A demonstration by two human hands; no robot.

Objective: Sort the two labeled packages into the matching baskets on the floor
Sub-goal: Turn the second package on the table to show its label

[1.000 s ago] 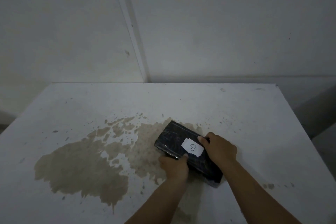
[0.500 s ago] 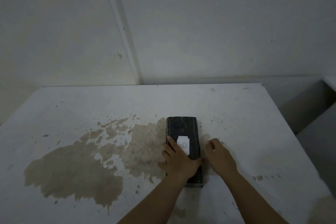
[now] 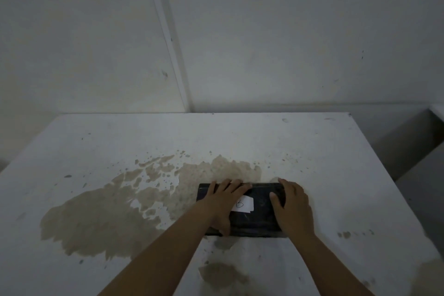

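Head view, black package (image 3: 260, 218) lying flat, long axis left-right

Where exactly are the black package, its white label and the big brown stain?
black package (image 3: 260, 223), head view, dark wrapped top face near the front edge
white label (image 3: 245, 204), head view, middle of the paper slip
brown stain (image 3: 101, 218), head view, widest patch on the table

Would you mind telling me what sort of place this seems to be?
Probably a bare workroom or storage space, dimly lit. A stained white table stands against plain white wall panels, and both hands rest on a black wrapped package bearing a handwritten paper label.
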